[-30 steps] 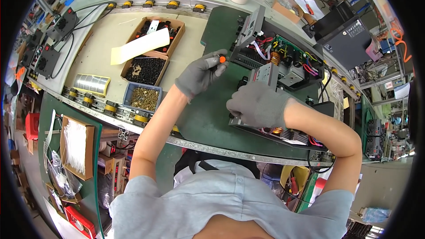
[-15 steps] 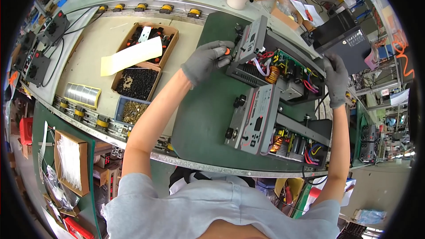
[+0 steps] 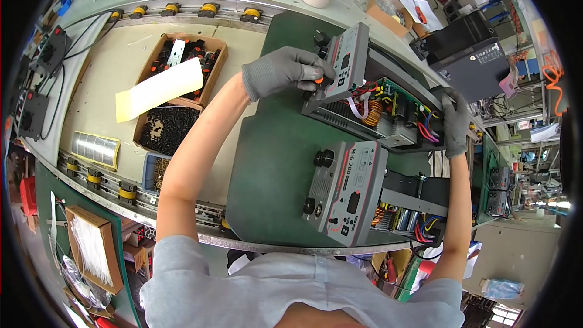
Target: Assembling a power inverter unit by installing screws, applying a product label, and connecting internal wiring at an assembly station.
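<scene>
Two open-topped welding machines with grey front panels lie on the green mat [image 3: 261,176]. At the front panel of the far machine [image 3: 344,64], my gloved left hand [image 3: 282,74] pinches a small black knob with an orange cap [image 3: 319,80]. Whether the knob is seated on its shaft cannot be made out. My gloved right hand [image 3: 455,123] has its fingers curled on the rear end of that same machine, whose wires, copper coil [image 3: 371,113] and circuit board show. Closer to me, the second machine [image 3: 352,191] carries two black connectors [image 3: 325,158] on its front.
Left of the mat, a cardboard box [image 3: 222,64] holds black-and-orange knobs, partly under a pale yellow sheet [image 3: 161,90]. Small black parts [image 3: 164,130] and a blue bin [image 3: 149,171] sit nearer. Roller rails [image 3: 209,10] edge the bench. A black printer-like box [image 3: 464,64] stands far right.
My left hand has brought the orange-capped knob closer against the far machine's panel. My right hand stays at its rear end. The view has shifted somewhat, and the near machine appears turned and lower.
</scene>
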Available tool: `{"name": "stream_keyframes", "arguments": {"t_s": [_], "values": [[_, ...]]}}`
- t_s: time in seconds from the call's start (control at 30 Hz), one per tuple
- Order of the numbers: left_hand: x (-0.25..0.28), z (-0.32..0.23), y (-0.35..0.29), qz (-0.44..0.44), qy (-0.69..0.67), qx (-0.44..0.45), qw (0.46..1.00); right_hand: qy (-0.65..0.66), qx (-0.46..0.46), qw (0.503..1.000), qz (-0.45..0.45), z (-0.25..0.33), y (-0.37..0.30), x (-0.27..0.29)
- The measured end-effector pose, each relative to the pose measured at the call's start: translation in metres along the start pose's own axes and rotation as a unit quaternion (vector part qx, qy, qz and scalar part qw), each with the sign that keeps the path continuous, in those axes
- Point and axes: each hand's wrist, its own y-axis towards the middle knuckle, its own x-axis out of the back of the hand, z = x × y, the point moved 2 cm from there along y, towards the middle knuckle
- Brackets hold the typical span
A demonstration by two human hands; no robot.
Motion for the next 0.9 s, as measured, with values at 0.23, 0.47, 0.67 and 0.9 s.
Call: {"name": "stream_keyframes", "arguments": {"t_s": [0.23,0.47,0.67,0.9], "values": [[-0.001,0.000,0.004,0.010,-0.002,-0.022,1.000,0.018,-0.042,0.999,0.006,-0.001,0.000,-0.002],[0.002,0.003,0.005,-0.006,-0.037,-0.002,0.999,0.029,-0.052,0.998,0.006,0.001,-0.001,-0.003],[0.011,-0.006,0.016,0.056,0.083,-0.035,0.994,0.034,-0.061,0.998,0.010,-0.007,0.000,-0.004],[0.005,0.013,0.010,0.048,0.014,-0.098,0.994,0.046,-0.054,0.997,0.025,0.002,-0.002,-0.004]]}}
